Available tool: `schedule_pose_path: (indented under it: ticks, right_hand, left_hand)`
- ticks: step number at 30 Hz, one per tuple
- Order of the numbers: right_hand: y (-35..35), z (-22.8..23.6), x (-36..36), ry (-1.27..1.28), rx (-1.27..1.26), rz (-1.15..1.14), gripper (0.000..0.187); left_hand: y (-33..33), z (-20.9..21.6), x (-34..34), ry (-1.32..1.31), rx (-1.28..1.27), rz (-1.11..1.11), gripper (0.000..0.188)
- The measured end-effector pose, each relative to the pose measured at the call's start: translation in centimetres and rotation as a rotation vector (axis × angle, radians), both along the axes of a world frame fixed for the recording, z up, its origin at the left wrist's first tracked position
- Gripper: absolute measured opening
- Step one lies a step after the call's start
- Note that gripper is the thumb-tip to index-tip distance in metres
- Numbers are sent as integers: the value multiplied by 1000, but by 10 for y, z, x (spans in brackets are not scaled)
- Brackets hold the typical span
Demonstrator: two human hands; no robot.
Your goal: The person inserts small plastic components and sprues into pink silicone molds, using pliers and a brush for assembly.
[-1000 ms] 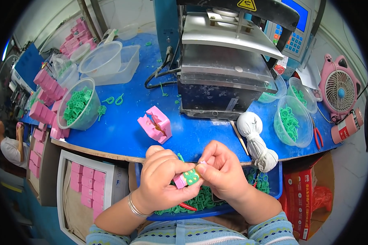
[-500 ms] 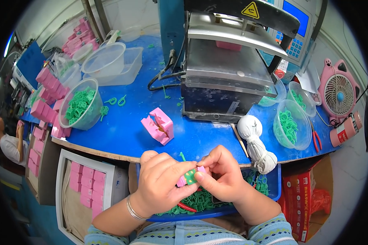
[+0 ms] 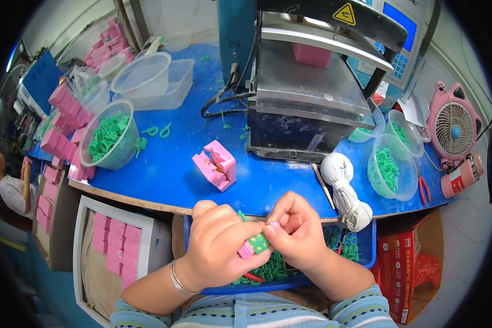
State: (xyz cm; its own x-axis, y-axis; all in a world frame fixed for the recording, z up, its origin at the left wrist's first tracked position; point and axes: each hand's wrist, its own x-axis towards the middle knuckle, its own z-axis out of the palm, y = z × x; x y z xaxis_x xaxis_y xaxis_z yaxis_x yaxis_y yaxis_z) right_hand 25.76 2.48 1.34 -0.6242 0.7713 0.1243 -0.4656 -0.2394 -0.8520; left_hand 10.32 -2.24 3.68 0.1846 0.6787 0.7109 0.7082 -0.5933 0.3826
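At my far left, pink blocks [image 3: 63,145] stand in stacks on the table [image 3: 169,175], and pink cubes [image 3: 115,240] sit in rows in a pale-rimmed box [image 3: 78,246] below; they may be finished or waiting, I cannot tell which. Beside the stacks a clear bowl [image 3: 127,143] holds green bits [image 3: 105,136], with a few green loops [image 3: 165,130] loose just to its right. Nearer the middle, a split block [image 3: 209,170] stands on the table with its gap upward. My left hand [image 3: 218,235] is closed round the piece [image 3: 260,242], which I hold above the blue tray [image 3: 368,257], by the table's front edge. The piece shows green against pink, so I judge it to be partway worked, though whether I am fitting the green or easing it off I cannot tell. My right hand [image 3: 295,232] pinches its far end between thumb and forefinger. Under both hands the tray is heaped with green shapes [image 3: 270,269], perhaps the work left, perhaps the work done. Beyond, the press [image 3: 306,128] stands with a pink lump [image 3: 311,54] below its upper plate [image 3: 292,34]. Further right lie the cloth [image 3: 344,191], another bowl [image 3: 413,188] of green and the red pliers [image 3: 423,188], none of them touched by me
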Motion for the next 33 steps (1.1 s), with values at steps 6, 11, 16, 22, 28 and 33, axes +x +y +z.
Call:
schedule_pose_path:
  ticks: [6, 11, 16, 22, 28, 33]
  right_hand:
    - [0, 2, -1, 38, -136, 7, 18]
    - [1, 1, 2, 73, -161, 4, 19]
    - [0, 4, 4, 92, -170, 36, 20]
    - [0, 3, 2, 78, -148, 58, 20]
    - [-3, 6, 4, 83, -159, 64, 20]
    - [-4, 6, 2, 72, -171, 71, 20]
  left_hand:
    - [1, -1, 2, -45, -11, 18, 31]
    - [2, -1, 2, -27, 17, 22, 36]
    - [0, 0, 1, -51, -3, -6, 38]
    - [-4, 0, -4, -89, -50, -32, 37]
    - [-9, -1, -2, -86, -43, -2, 37]
    - [-13, -1, -2, -87, -33, 19, 37]
